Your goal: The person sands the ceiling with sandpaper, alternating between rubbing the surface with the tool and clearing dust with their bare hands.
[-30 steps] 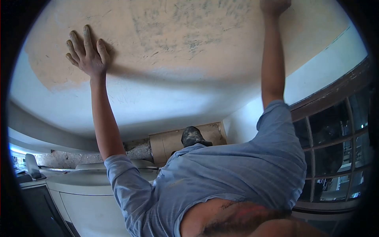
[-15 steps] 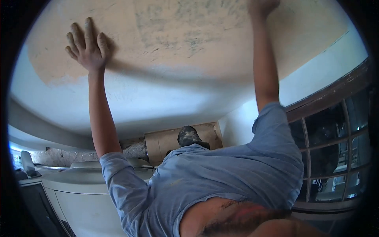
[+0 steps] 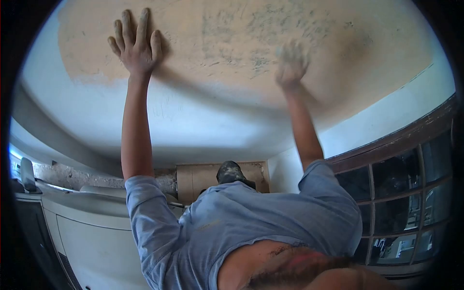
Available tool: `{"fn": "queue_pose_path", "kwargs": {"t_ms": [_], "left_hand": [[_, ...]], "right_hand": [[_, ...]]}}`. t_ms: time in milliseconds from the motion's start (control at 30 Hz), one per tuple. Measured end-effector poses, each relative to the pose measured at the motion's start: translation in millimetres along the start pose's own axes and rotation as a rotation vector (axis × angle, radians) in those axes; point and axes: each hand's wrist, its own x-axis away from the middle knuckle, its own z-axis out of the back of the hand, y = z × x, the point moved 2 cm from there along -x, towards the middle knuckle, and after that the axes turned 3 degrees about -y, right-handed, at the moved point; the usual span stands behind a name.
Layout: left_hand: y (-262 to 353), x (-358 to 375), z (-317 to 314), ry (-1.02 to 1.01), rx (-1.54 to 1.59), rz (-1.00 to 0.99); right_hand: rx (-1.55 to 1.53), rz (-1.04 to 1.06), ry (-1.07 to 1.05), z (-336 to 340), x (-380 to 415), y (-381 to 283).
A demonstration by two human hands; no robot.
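"Where is my left hand?"

"Your left hand (image 3: 137, 55) lies against the peach-tan, rough-edged coating (image 3: 183, 31) on the broad white wall (image 3: 203, 128). Its back faces you, the fingers are spread apart and clamped on nothing, and dull, greyish dust covers them."

"And my right?"

"Your right hand (image 3: 292, 70) is in front of the same coating, near its dark, scratchy marks (image 3: 263, 60) and well apart from your left. It is blurred, but the fingers look extended and apart. You cannot tell from this view whether the palm touches the surface."

"Where does the coating end?"

"It fills the upper part of the view, above both your forearms; bare white shows below its ragged lower edge."

"What else is around me?"

"The brown-framed, many-paned window (image 3: 396, 174) is at your right, and the dark, pale-blotched shoe (image 3: 230, 173) is below, just beyond your blue-grey fabric shirt (image 3: 261, 217)."
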Motion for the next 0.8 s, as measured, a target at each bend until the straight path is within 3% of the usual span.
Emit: {"fn": "queue_pose_path", "kwargs": {"t_ms": [100, 167, 267, 367, 433, 467, 600, 667, 733, 767, 800], "left_hand": [[4, -1, -5, 0.003, 0.019, -0.009], [1, -1, -5, 0.032, 0.029, -0.008], [-2, 1, -4, 0.031, 0.025, -0.013], [-1, -1, 1, 0.036, 0.012, 0.010], [4, -7, 7, -0.095, -0.158, -0.054], [5, -8, 6, -0.095, -0.142, -0.055], [2, -7, 4, -0.140, -0.138, -0.029], [0, -1, -1, 0.026, 0.020, 0.016], [-2, 5, -5, 0.006, 0.035, 0.025], [-7, 4, -6, 0.010, 0.025, 0.035], [-8, 4, -5, 0.005, 0.002, 0.023]], "right_hand": [[0.161, -0.154, 0.167, 1, -110, 96], [0.173, -0.133, 0.229, 30, -202, 72], [0.141, -0.109, 0.200, 16, -169, 53], [0.013, -0.152, 0.062, 0, -55, -20], [-0.008, -0.211, -0.028, -20, 50, -54], [-0.040, -0.232, -0.013, -21, 53, -71], [-0.017, -0.079, -0.043, -9, -15, -29], [-0.029, -0.057, 0.119, 2, -96, 9], [-0.034, -0.535, -0.198, 8, -154, 38], [-0.035, -0.536, -0.200, 6, -169, 38], [0.052, -0.367, -0.024, 5, -182, 30]]}}
